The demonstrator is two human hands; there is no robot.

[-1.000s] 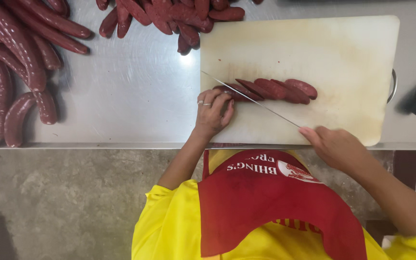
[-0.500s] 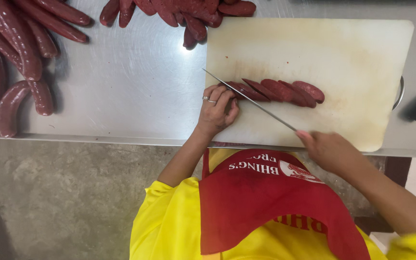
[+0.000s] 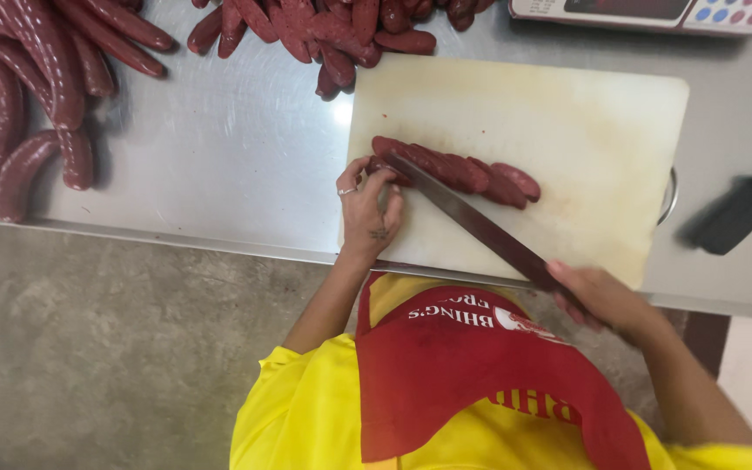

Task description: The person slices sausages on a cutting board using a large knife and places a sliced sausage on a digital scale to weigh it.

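Both hands work at the white cutting board [image 3: 567,113] in mid-frame: the left hand [image 3: 369,207], fingers curled, pins the sliced red sausage [image 3: 454,170], while the right hand [image 3: 607,300] at lower right grips a long knife [image 3: 472,218] angled across it.

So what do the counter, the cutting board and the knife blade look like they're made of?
The grey counter looks like brushed stainless steel: it shows a bright glare and a folded front edge. The pale rectangular cutting board looks like matte plastic, stained and scuffed, though that is uncertain. The long knife blade looks like dull grey steel.
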